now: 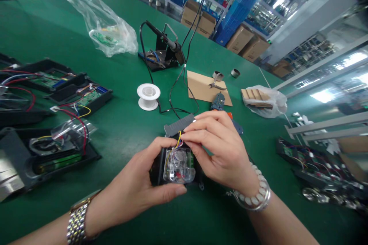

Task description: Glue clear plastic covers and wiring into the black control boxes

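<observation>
My left hand point(143, 176) grips a small black housing point(157, 168) from its left side, thumb along the near edge. Inside the housing sits a clear plastic part point(179, 166) with a bit of red beneath it. Thin yellow and other coloured wires point(178, 138) rise from the far end of the housing. The fingertips of my right hand point(221, 149) are pinched together at these wires and partly hide them. Just beyond my fingers lies a grey ribbed piece point(178, 125).
Open black housings with wires point(86, 97) lie at left, more housings point(307, 160) at right. Beyond my hands are a solder spool point(148, 97), a soldering iron stand point(163, 51), cardboard point(198, 88), cutters point(214, 82) and plastic bags point(115, 34). Black cables point(172, 95) cross the table.
</observation>
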`<state>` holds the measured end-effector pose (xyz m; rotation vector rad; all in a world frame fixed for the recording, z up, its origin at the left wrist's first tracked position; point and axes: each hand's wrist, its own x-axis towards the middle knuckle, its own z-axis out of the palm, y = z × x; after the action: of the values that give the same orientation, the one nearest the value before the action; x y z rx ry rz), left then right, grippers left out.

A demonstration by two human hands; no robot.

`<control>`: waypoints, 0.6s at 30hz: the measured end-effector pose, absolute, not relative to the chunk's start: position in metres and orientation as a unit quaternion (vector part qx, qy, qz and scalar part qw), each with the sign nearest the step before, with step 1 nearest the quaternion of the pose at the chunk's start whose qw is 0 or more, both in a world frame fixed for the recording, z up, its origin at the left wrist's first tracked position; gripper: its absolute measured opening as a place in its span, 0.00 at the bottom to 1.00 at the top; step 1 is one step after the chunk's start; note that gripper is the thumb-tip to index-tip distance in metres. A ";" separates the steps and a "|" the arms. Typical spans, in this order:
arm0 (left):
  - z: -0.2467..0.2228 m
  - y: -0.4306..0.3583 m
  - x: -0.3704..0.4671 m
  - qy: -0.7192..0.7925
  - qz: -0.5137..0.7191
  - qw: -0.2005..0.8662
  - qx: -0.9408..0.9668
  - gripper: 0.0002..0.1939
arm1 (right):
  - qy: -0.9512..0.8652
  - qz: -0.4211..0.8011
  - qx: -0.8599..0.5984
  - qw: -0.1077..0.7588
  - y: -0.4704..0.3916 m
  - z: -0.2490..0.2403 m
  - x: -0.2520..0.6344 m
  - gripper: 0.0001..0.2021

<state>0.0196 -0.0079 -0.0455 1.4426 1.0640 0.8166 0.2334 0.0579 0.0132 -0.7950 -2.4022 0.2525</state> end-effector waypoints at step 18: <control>-0.046 -0.006 0.019 0.442 0.347 0.549 0.619 0.29 | -0.911 0.063 -0.302 0.273 0.065 0.018 0.226 0.04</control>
<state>0.0186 -0.0061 -0.0463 1.4671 1.0464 0.8214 0.2263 0.0652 0.0178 -0.8119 -2.4528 0.1691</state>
